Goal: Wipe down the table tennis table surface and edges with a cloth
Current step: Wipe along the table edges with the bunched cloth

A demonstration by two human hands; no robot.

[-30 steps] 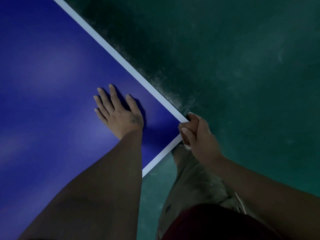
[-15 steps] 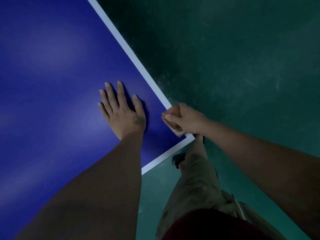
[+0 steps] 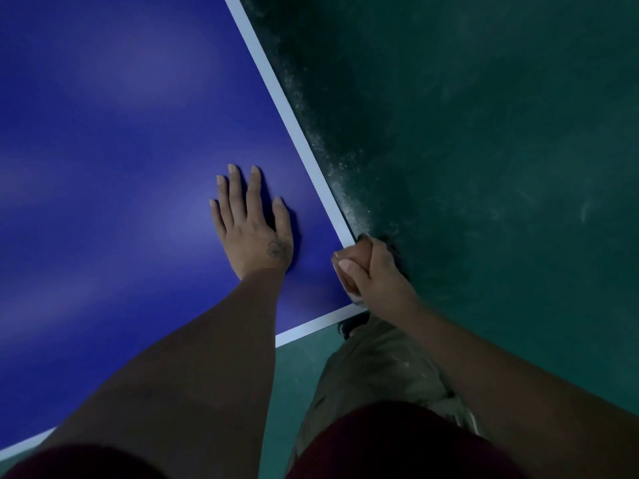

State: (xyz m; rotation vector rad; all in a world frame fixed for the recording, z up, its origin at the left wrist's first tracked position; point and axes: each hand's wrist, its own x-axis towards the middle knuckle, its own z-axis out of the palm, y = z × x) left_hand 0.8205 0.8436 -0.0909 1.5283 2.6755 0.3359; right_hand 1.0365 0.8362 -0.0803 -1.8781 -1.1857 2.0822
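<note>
Here left hand (image 3: 254, 229) lies spread on table (image 3: 103, 133); right hand (image 3: 377, 271) grips cloth (image 3: 348, 285) at its corner edge.

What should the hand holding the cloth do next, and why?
Probably slide the right hand and its cloth up along the white side edge, away from the corner. The right hand grips the cloth right at the corner of the table, the left hand lies flat on top, and the long side edge stretches ahead.
</note>
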